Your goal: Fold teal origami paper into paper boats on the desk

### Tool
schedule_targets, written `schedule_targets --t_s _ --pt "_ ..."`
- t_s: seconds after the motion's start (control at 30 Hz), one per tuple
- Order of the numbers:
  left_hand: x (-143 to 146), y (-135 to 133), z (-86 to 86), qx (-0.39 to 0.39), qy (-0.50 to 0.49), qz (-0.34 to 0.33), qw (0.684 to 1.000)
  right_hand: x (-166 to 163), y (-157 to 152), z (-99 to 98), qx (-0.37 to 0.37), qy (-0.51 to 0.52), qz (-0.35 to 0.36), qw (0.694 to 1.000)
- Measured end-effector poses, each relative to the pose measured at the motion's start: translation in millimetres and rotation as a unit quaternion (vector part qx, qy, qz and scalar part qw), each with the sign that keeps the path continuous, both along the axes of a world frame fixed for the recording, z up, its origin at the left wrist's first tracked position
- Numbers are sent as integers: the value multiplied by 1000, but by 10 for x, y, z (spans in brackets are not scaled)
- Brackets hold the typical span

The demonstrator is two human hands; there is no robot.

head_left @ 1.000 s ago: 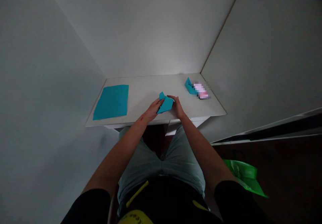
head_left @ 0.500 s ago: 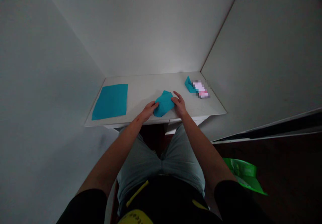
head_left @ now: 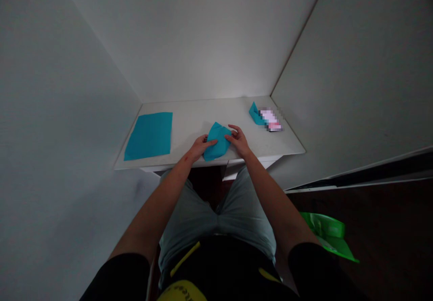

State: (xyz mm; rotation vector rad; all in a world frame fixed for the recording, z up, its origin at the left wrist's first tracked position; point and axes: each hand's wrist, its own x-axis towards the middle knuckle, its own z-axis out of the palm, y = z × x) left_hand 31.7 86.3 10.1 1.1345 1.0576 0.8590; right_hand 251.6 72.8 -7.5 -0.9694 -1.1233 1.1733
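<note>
Between my two hands is a folded piece of blue paper (head_left: 216, 144), held just above the front edge of the white table (head_left: 189, 111). My left hand (head_left: 200, 147) pinches its left side, thumb on top and fingers behind. At the right side, my right hand (head_left: 238, 141) grips it with the thumb on its face; the index finger is raised off the paper. The fingers behind the paper are partly hidden.
A flat blue sheet of paper (head_left: 149, 136) lies on the table's left end. At the back right, a folded blue paper boat (head_left: 256, 115) touches a blurred-out phone-like thing (head_left: 271, 120). Walls enclose the table behind and at both sides. A green plastic thing (head_left: 329, 233) is low at the right.
The folded blue paper has turned and shifted slightly left, its top corner now more pointed. Both thumbs have moved further onto its face.
</note>
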Motion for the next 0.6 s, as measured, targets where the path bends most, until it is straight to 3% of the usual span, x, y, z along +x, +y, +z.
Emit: schedule_targets --t_s 0.43,0.6 --pt "12 -28 -17 -11 -57 -3 998 21 5 -21 1 4 23 1000" --pt "22 -56 -36 10 -55 20 998 6 -20 -8 -14 -15 71 997"
